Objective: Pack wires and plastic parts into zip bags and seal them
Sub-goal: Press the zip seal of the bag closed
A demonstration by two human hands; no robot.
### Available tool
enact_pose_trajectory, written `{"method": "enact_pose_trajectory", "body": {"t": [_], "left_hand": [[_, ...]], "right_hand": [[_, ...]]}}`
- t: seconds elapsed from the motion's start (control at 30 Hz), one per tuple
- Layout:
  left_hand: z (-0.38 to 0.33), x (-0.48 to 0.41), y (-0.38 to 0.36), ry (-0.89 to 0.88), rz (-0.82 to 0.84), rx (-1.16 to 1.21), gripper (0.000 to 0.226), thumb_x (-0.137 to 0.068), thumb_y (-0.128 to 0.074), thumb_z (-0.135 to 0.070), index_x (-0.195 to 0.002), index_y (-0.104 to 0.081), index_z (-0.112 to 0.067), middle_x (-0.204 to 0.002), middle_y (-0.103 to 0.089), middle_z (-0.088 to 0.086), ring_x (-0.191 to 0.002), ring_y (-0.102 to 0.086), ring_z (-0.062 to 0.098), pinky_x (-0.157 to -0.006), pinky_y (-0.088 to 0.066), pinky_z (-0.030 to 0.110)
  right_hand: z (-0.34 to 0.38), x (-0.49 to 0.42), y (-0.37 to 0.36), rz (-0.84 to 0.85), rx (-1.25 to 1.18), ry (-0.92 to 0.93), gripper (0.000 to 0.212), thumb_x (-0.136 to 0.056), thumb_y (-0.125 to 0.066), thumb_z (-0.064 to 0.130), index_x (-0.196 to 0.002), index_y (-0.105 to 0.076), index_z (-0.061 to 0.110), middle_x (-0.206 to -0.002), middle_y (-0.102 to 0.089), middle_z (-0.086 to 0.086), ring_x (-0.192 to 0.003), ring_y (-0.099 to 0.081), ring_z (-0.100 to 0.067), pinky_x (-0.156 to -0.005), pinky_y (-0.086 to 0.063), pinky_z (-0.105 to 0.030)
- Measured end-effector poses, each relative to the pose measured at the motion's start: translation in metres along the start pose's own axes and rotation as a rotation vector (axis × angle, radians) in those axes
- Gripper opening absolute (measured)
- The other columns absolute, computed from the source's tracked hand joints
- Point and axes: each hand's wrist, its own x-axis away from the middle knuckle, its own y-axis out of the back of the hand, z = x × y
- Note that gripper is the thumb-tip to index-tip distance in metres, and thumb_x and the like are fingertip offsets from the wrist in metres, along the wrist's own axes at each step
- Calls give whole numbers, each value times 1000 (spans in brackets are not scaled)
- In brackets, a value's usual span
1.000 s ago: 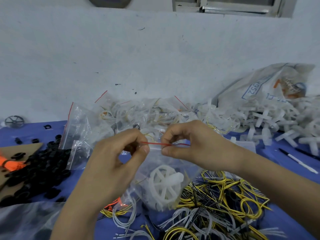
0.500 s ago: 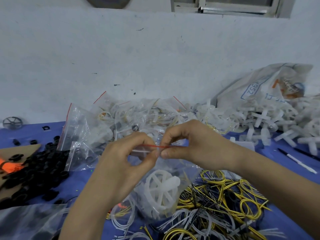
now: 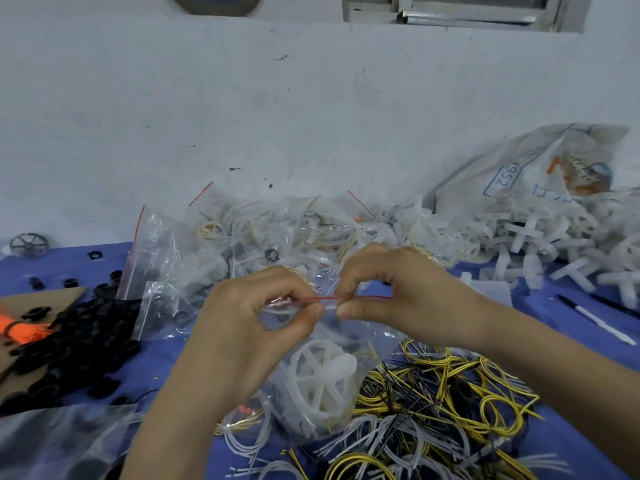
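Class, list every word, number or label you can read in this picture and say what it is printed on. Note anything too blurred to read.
"1952": blue digits in a blue frame, running tilted on the white sack against the wall on the right.
Blue characters below that frame, same sack: too blurred to read.
Small lettering around the sack's orange and blue logo: too blurred to read.
The zip bag being held: no print visible, only a red seal line.

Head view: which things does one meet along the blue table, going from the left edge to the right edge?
Orange cord bundle → pile of black plastic rings → white spoked plastic wheel inside the clear zip bag → tangle of yellow and black wires → white pen with a black cap.
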Motion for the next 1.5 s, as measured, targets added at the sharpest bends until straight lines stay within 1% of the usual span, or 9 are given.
{"method": "enact_pose_trajectory", "body": {"t": [0.27,0.53,0.8,1.0,1.13,1.2,1.3,1.4,1.5], "left_hand": [[2,2,8,-1,-1,-43,13,-77,-66,-25,-64,-63,-25,-69,-61,-14,-67,-58,1,-65,-36,5],[2,3,9,1,4,-75,13,-77,-65,-25,-65,-61,-29,-71,-62,-17,-70,-59,-2,-67,-36,3],[8,4,11,38,-29,-56,10,-75,-66,-28,-65,-63,-30,-73,-64,-15,-73,-62,0,-67,-37,5],[10,6,14,69,-44,-21,15,-77,-73,-33,-66,-64,-30,-73,-65,-15,-74,-62,1,-69,-38,4],[16,7,17,97,-58,-24,13,-78,-70,-27,-66,-65,-30,-75,-67,-14,-77,-63,-1,-70,-39,4],[21,7,18,145,-96,4,18,-80,-74,-22,-66,-67,-29,-77,-68,-14,-78,-64,-3,-71,-39,2],[27,7,16,229,-108,140,12,-78,-69,-19,-70,-69,-28,-73,-69,-12,-71,-63,-4,-68,-41,5],[29,6,13,275,-116,180,19,-82,-68,-13,-74,-70,-29,-75,-71,-9,-71,-65,1,-67,-46,10],[32,4,16,331,-240,190,26,-87,-62,-14,-101,-65,-36,-99,-68,-15,-92,-63,-2,-80,-50,19]], "right_hand": [[-15,4,5,-34,167,93,9,-80,-74,22,-75,-68,17,-82,-62,11,-104,-48,-8,-80,-31,-6],[-27,8,6,-5,238,48,23,-84,-68,31,-68,-55,24,-77,-59,7,-95,-49,-11,-86,-40,-32],[-38,12,-1,-87,258,83,56,-83,-47,53,-56,-52,5,-61,-52,-10,-65,-38,-9,-62,-29,-27],[-43,12,-6,-241,383,136,51,-74,-61,48,-44,-48,9,-54,-48,-8,-56,-41,-13,-67,-26,-16],[-51,15,-11,-172,-16,3,48,-70,-71,55,-55,-52,14,-60,-53,-1,-62,-48,-3,-63,-36,-15],[-57,25,-22,108,-342,-153,37,-72,-74,48,-91,-67,18,-91,-66,13,-87,-60,4,-80,-44,-15],[-65,34,-54,423,-503,-280,46,-92,-58,29,-135,-45,34,-127,-56,18,-109,-56,4,-89,-47,-20],[-60,19,-74,262,-465,-296,26,-100,-44,19,-108,-64,33,-91,-68,5,-71,-65,-6,-56,-51,-23],[-52,-10,-77,120,-631,-404,24,-98,-47,8,-83,-66,11,-63,-66,-1,-52,-64,-12,-48,-50,-22]]}}
